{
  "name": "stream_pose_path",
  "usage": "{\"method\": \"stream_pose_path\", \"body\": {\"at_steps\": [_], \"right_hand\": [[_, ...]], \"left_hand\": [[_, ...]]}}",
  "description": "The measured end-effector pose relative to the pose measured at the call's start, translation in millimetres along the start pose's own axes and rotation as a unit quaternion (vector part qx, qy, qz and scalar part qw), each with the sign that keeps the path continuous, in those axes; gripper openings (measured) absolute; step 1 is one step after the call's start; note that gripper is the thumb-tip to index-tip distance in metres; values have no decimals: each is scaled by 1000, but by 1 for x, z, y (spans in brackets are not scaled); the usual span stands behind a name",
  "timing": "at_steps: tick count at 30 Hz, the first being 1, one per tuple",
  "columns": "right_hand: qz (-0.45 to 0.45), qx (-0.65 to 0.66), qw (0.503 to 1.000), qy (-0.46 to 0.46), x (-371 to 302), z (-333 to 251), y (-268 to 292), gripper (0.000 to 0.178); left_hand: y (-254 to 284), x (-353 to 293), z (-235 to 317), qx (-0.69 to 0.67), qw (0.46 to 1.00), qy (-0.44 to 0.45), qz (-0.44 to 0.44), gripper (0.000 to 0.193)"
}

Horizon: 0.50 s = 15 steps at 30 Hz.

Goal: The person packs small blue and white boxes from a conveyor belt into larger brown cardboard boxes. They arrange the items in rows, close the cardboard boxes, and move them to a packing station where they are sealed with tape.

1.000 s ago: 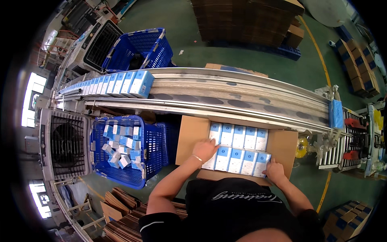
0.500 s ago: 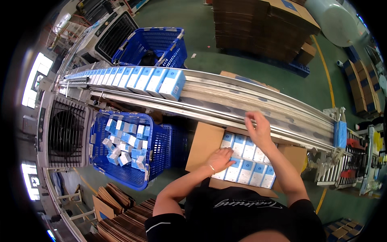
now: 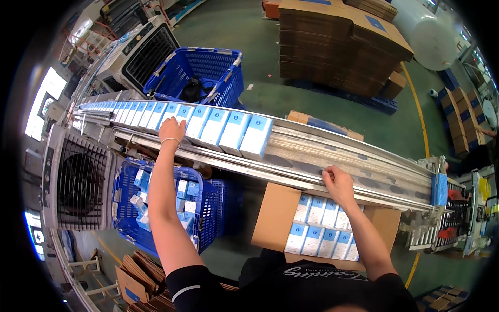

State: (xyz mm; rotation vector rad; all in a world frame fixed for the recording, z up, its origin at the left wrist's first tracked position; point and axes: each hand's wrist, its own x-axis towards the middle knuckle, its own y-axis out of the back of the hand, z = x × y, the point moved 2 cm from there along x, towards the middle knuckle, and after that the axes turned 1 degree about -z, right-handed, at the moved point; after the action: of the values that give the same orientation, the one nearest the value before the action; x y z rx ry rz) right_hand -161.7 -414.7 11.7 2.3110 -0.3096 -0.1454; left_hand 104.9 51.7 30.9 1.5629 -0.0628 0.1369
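My left hand (image 3: 172, 130) reaches over the conveyor, its fingers spread and bent on top of the row of blue-and-white boxes (image 3: 235, 131). They stand side by side along the belt. Over the conveyor's near edge hovers my right hand (image 3: 339, 186), fingers curled together with nothing visible in them. Below it, in front of me, a cardboard carton (image 3: 274, 214) lies open with its flaps out. Two rows of similar small boxes (image 3: 313, 240) stand in it; my right forearm hides some of the far row.
A blue basket (image 3: 208, 218) of loose boxes stands left of the carton, partly behind my left arm. Another blue basket (image 3: 228, 78) is beyond the conveyor (image 3: 312, 151). Flattened cartons (image 3: 332, 57) are stacked at the back, and more lie at lower left.
My left hand has left the carton and moved up and left onto the row of boxes. The row now reaches further right. My right hand sits slightly lower in view.
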Motion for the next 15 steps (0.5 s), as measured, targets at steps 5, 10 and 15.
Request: {"method": "stream_pose_path", "body": {"at_steps": [5, 10, 15], "right_hand": [[-25, -17, 1000, -4, 2, -5, -1, 23], [5, 96, 995, -4, 11, 21, -5, 36], [30, 108, 983, -142, 61, 40, 25, 87]], "left_hand": [[-17, 38, -8, -48, 989, 18, -141, 57], [-8, 21, 53, -163, 954, -1, -251, 96], [-14, -95, 230, -216, 956, -103, -169, 106]]}}
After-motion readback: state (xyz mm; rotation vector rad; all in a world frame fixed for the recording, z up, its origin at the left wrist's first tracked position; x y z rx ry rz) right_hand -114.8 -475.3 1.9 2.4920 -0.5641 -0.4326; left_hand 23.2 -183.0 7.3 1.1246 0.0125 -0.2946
